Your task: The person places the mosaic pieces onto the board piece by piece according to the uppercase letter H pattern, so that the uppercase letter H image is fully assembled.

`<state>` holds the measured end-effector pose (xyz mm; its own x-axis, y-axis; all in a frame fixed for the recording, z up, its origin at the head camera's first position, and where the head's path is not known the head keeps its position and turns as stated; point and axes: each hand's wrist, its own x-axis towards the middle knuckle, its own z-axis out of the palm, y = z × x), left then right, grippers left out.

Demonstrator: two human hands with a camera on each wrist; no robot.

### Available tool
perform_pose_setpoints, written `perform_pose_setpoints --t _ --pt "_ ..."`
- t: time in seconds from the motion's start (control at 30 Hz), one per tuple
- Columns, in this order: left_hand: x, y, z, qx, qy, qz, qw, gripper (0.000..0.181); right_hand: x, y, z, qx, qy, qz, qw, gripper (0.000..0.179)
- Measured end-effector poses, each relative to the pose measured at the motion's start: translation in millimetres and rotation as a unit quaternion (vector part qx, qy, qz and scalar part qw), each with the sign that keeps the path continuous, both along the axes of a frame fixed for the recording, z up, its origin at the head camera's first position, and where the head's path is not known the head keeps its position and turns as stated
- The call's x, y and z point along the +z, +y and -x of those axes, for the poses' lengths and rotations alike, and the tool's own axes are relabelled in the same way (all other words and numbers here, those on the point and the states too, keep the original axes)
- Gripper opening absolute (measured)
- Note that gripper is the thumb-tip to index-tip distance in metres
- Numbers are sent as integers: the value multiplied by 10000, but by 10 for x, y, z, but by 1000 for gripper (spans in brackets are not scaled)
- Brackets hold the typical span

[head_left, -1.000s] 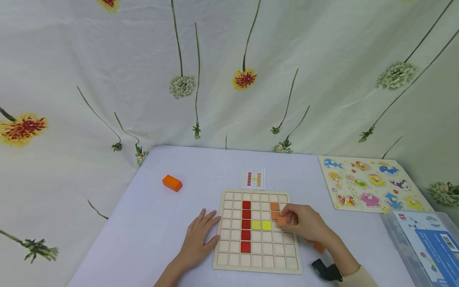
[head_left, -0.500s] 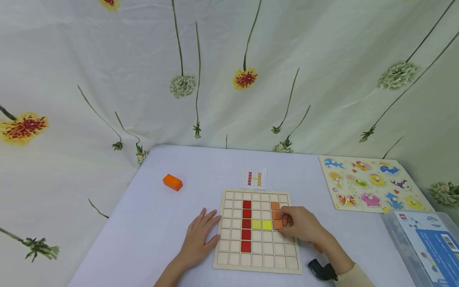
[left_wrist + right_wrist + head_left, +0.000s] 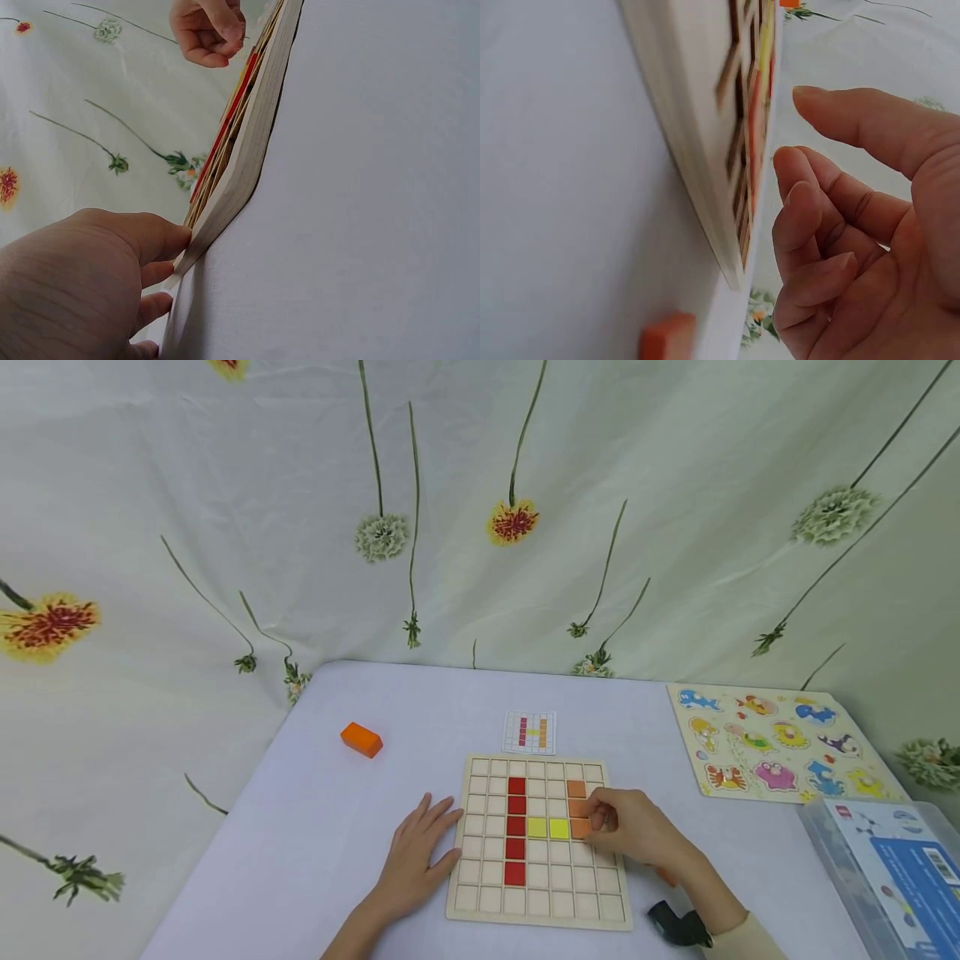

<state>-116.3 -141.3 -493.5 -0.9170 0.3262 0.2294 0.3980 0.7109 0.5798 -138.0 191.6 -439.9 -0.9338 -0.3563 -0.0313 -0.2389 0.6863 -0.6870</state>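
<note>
A wooden grid board (image 3: 538,904) lies on the table, with a column of several red tiles (image 3: 515,806), two yellow tiles (image 3: 558,829) in a row beside it, and three orange tiles (image 3: 581,828) in a column on the right. My right hand (image 3: 633,827) hovers over the board's right side by the lowest orange tile. Thumb and index finger are apart with nothing between them in the right wrist view; the other fingers are loosely bent. My left hand (image 3: 414,860) lies spread at the board's left edge, its thumb (image 3: 161,234) touching the rim.
A pattern card (image 3: 528,732) lies behind the board. An orange block (image 3: 362,740) is at the left, and another orange piece (image 3: 667,337) lies right of the board, partly hidden by my right arm. An animal puzzle (image 3: 783,743) and a plastic box (image 3: 892,868) occupy the right side.
My right hand has lowered the orange tile into the cell beside the yellow tiles and let go of it. The left hand has stayed in place.
</note>
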Motion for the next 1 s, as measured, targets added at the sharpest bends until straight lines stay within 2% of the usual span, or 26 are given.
perform_pose_setpoints --t 0.13,0.4,0.53,0.7,1.0 --pt "-3 6 12 7 -9 24 10000 48 79 138 -55 -163 183 369 9990 22" --pt "-16 0 14 27 -183 16 9998 49 203 440 -245 -1037 678 529 9909 28" --pt "-28 -4 14 55 -185 35 9998 50 147 574 -348 -1249 724 495 9883 33" --pt "-37 -2 16 68 -156 72 9998 50 38 678 -446 -1442 441 499 9873 36" --pt "-35 -4 21 32 -156 62 9999 49 -171 718 -470 -1454 128 769 9863 38"
